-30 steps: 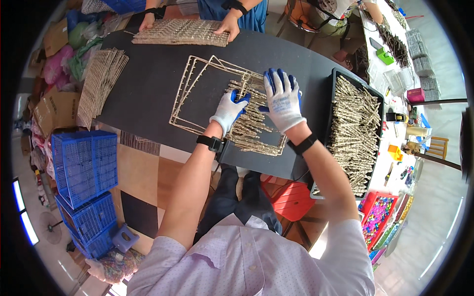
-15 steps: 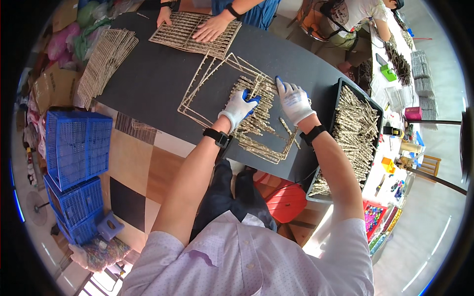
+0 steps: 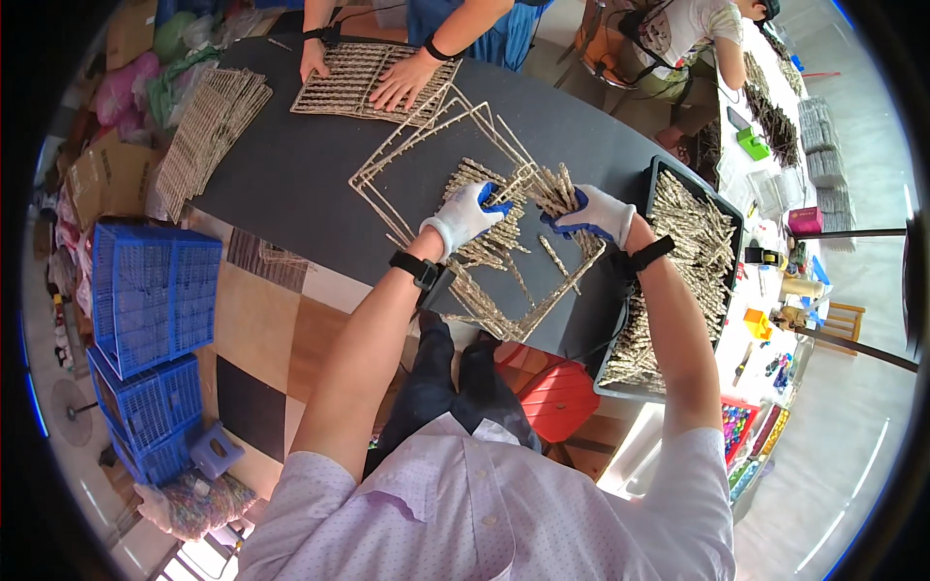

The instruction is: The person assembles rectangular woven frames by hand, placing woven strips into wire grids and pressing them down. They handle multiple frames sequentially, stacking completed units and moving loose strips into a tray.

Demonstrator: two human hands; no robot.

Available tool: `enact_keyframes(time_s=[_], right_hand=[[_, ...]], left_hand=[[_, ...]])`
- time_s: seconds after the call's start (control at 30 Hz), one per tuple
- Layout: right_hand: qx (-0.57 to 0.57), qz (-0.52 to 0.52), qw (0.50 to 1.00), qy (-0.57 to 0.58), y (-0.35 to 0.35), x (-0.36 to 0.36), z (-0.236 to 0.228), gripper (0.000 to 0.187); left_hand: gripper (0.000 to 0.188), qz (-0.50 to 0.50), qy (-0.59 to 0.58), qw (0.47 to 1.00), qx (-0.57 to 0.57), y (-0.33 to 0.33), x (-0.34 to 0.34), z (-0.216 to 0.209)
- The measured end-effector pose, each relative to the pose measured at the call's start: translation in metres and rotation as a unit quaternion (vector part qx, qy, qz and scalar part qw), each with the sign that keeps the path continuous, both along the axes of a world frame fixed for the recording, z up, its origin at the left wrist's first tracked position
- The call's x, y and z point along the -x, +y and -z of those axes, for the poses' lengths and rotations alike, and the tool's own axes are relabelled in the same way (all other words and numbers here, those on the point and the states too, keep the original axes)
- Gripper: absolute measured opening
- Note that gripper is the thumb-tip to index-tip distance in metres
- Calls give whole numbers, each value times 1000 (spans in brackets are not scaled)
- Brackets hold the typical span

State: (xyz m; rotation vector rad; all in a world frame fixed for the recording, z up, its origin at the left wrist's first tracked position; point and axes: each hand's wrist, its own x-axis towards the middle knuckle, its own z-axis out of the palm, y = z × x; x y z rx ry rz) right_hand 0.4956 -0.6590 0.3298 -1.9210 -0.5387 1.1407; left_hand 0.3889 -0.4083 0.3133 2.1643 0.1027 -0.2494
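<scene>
In my gloved right hand (image 3: 603,215) is a bunch of short, twisted straw-coloured sticks (image 3: 555,190), fingers wrapped round their lower ends. My gloved left hand (image 3: 469,217) is curled over a row of similar sticks (image 3: 467,176) on the dark table, its fingertips partly hidden among them. Thin rectangular wire frames (image 3: 504,143) lie around and under the sticks, overlapping at angles. A few loose sticks (image 3: 553,254) rest inside the near part of a frame, left of my right wrist.
Across the dark table (image 3: 281,126), a co-worker's hands (image 3: 407,79) press on a woven panel (image 3: 339,82). Stacked panels (image 3: 208,136) lie at the left end. A black tray (image 3: 659,160) full of sticks stands at the right. Blue crates (image 3: 155,290) are stacked on the floor.
My right hand has turned and closed round a bunch of sticks, lifting them at an angle. The frames have shifted and tilted a little. My left hand stays almost in place.
</scene>
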Motion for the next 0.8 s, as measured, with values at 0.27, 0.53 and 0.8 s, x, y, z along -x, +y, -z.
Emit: enact_keyframes(time_s=[0.27, 0.53, 0.8], right_hand=[[288, -43, 844, -450, 41, 29, -21, 60], [204, -29, 892, -403, 42, 16, -29, 59], [181, -29, 799, -573, 24, 22, 33, 47]], left_hand=[[36, -78, 32, 988, 126, -18, -8, 15], [29, -128, -27, 991, 32, -32, -8, 7], [24, -171, 117, 951, 231, -23, -13, 54]])
